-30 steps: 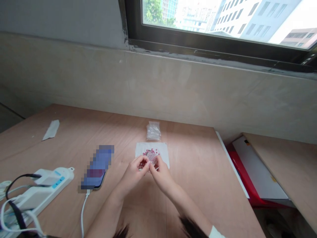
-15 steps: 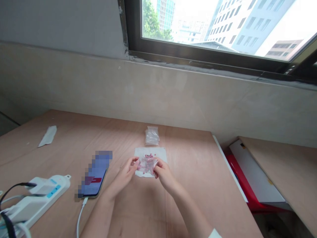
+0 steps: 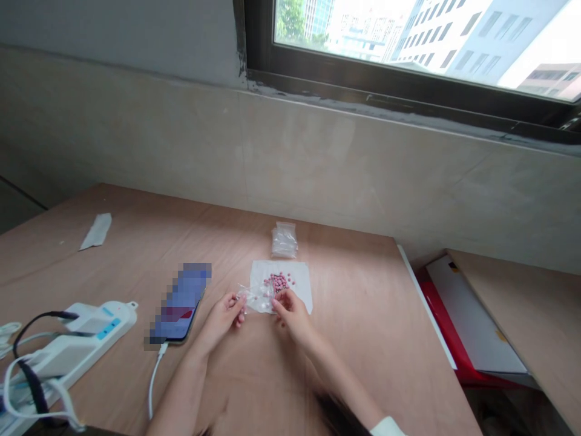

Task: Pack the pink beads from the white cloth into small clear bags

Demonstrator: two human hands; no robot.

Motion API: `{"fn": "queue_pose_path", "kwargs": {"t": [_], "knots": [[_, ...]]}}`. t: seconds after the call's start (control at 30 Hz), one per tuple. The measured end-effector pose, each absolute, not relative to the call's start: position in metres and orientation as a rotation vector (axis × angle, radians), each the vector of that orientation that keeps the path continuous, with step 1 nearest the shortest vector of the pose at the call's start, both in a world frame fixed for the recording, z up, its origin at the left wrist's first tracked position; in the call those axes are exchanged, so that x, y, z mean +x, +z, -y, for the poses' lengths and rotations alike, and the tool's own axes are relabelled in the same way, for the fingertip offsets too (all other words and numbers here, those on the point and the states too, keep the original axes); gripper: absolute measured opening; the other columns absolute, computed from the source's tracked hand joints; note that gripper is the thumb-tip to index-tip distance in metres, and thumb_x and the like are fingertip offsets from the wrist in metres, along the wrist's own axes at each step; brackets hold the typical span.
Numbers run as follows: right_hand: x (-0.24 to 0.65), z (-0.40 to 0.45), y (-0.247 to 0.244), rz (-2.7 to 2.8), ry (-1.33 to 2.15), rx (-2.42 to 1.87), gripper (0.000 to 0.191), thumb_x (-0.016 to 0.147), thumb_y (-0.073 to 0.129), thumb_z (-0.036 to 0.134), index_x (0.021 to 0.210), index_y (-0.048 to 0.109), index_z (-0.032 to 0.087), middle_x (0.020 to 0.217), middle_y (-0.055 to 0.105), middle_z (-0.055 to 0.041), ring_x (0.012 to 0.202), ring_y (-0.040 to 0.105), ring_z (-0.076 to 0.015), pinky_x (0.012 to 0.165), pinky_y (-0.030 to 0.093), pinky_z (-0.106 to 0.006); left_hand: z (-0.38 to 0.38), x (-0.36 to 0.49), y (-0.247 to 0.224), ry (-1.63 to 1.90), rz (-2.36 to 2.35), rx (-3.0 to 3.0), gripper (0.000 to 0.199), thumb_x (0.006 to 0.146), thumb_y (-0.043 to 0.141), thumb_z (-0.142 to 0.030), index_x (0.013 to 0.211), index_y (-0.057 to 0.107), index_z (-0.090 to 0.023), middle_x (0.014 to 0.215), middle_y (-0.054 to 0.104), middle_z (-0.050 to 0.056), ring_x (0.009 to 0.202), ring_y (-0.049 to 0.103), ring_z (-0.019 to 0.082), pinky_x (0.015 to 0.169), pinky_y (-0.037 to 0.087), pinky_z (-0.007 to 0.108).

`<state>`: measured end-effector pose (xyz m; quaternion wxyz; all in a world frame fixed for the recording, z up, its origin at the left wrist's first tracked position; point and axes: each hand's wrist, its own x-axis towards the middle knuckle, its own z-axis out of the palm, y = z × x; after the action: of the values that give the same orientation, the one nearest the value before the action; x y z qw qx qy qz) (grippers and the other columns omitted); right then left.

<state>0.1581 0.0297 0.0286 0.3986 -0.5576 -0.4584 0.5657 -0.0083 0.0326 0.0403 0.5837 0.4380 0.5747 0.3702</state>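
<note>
Both my hands are above the near edge of a white paper sheet point(image 3: 296, 290) on the plywood table point(image 3: 345, 290). My left hand point(image 3: 222, 318) pinches one side of a clear plastic bag point(image 3: 256, 298), and my right hand point(image 3: 289, 312) holds its other side. The bag is stretched between them, low over the sheet's left part. A small cluster of pink round pills point(image 3: 279, 281) lies on the sheet just beyond my right fingers. Another clear plastic bag point(image 3: 284, 241), folded, lies on the table behind the sheet.
A pixelated phone point(image 3: 179, 303) lies left of my left hand, with a white cable point(image 3: 153, 381) running from it. Further left are a white power strip point(image 3: 86, 339) and a paper strip point(image 3: 96, 231). A wall stands behind the table; a red-and-white object point(image 3: 454, 321) sits beyond its right edge.
My hands have moved apart, and the bag now stretches left, off the pills. The pink pills show plainly on the sheet. The view has shifted slightly.
</note>
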Motion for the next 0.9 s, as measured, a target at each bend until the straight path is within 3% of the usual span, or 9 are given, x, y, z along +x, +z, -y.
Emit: {"fn": "queue_pose_path", "kwargs": {"t": [0.33,0.6,0.9], "knots": [[0.162,-0.041,0.017,1.023,1.533,-1.415,0.021,0.061,0.056,0.035,0.063,0.045,0.018,0.047,0.046,0.0059,0.034,0.037,-0.006,0.032,0.027,-0.019,-0.034,-0.017,0.041,0.854,-1.22,0.944,0.03,0.067,0.056,-0.042,0.076,0.049,-0.014,0.062,0.057,0.0,0.057,0.054,0.011,0.06,0.045,0.024],[0.168,-0.041,0.019,0.935,1.641,-1.405,0.03,0.055,0.061,0.04,0.065,0.045,0.017,0.047,0.049,0.0058,0.035,0.041,-0.0062,0.033,0.031,-0.018,-0.033,-0.011,0.046,0.81,-1.256,1.032,0.029,0.069,0.051,-0.044,0.068,0.046,-0.016,0.046,0.047,-0.006,0.041,0.044,0.006,0.043,0.036,0.017],[0.17,-0.042,0.023,0.846,1.657,-1.355,0.032,0.054,0.061,0.033,0.078,0.052,0.014,0.051,0.054,0.005,0.035,0.042,-0.0049,0.034,0.032,-0.018,-0.047,0.001,0.064,0.85,-1.235,1.129,0.029,0.069,0.05,-0.045,0.066,0.044,-0.016,0.055,0.045,-0.006,0.042,0.042,0.005,0.041,0.034,0.017]]}}
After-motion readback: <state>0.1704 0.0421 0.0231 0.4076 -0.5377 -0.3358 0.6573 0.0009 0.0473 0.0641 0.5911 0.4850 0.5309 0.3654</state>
